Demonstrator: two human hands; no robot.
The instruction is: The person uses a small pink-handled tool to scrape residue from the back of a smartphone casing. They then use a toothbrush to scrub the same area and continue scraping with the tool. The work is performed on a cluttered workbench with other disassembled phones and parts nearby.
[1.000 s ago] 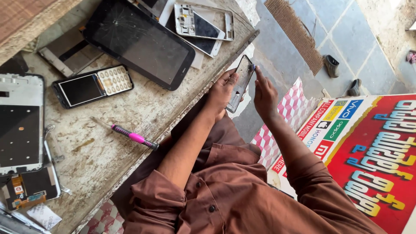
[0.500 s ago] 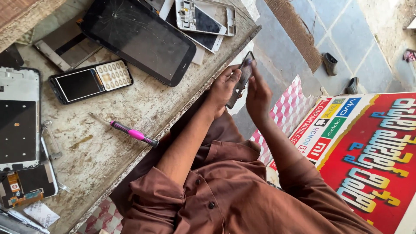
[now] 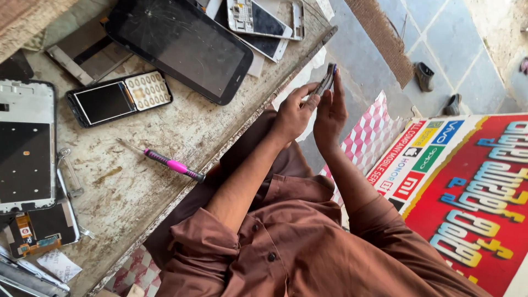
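Both my hands hold a small phone (image 3: 326, 82) out past the workbench edge, seen almost edge-on. My left hand (image 3: 293, 114) grips it from the left side with the fingers curled around its lower part. My right hand (image 3: 330, 111) presses flat against its other side, fingers pointing up. My brown sleeves and shirt fill the bottom of the view.
The worn workbench (image 3: 143, 181) carries a pink-handled screwdriver (image 3: 168, 163), a keypad phone (image 3: 118, 98), a cracked black tablet (image 3: 179, 44), a bare phone frame (image 3: 26, 146), tweezers (image 3: 70, 176) and opened phones (image 3: 258, 19). A red banner (image 3: 467, 192) and shoes (image 3: 424, 76) lie on the tiled floor.
The phone has been turned from face-on to edge-on between my hands. My right palm has closed flat against it.
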